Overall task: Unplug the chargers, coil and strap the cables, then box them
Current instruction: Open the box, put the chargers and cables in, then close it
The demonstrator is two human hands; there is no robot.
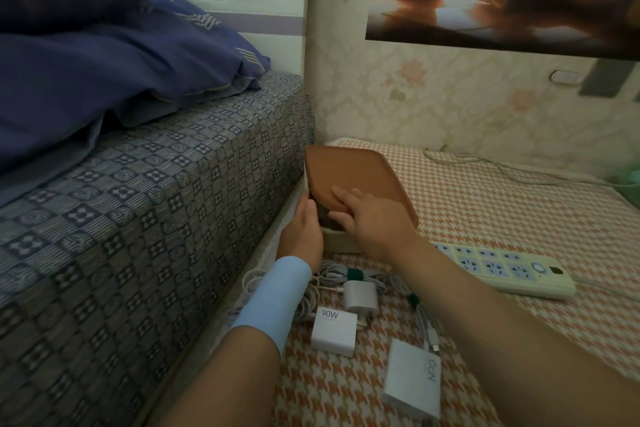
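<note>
A cream box (341, 242) stands on the houndstooth cloth beside the bed, its brown lid (349, 172) tilted up. My right hand (372, 218) grips the lid's near edge, fingers on top and thumb underneath. My left hand (302, 230) holds the box's left side, its fingers hidden behind the lid. Three white chargers lie in front: a small one (360, 295), a 90W one (333, 332) and a GaN one (414, 380). White coiled cables (332, 276) with green straps (355, 274) lie around them.
A pale green power strip (502, 269) with blue sockets lies right of the box, its cord running along the wall. The patterned mattress (156, 201) rises on the left with a blue quilt (104, 62) on it. Wallpapered wall stands behind.
</note>
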